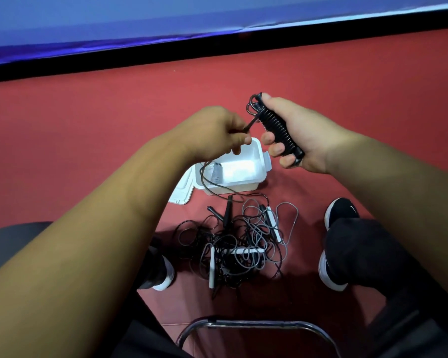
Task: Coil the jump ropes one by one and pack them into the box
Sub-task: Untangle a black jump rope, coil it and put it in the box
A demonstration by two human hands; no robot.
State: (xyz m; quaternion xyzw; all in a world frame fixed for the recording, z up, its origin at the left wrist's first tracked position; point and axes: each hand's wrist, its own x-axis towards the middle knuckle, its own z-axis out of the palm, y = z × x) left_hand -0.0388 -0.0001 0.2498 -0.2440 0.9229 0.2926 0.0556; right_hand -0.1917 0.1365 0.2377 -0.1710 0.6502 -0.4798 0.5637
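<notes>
Hovering above open box [254, 174], rope-wound handles [279, 130].

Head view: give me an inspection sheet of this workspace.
Surface: red floor, black strip and blue sheet at the far edge.
Job's things: white box open, one coiled rope inside; lid beside it.
Clutter: tangled pile of black and grey ropes with white handles.
Hands: right hand grips a black wound bundle; left hand pinches its cord.
Cables: the cord trails down over the box towards the pile.
Surroundings: shoes, chair frame.
</notes>
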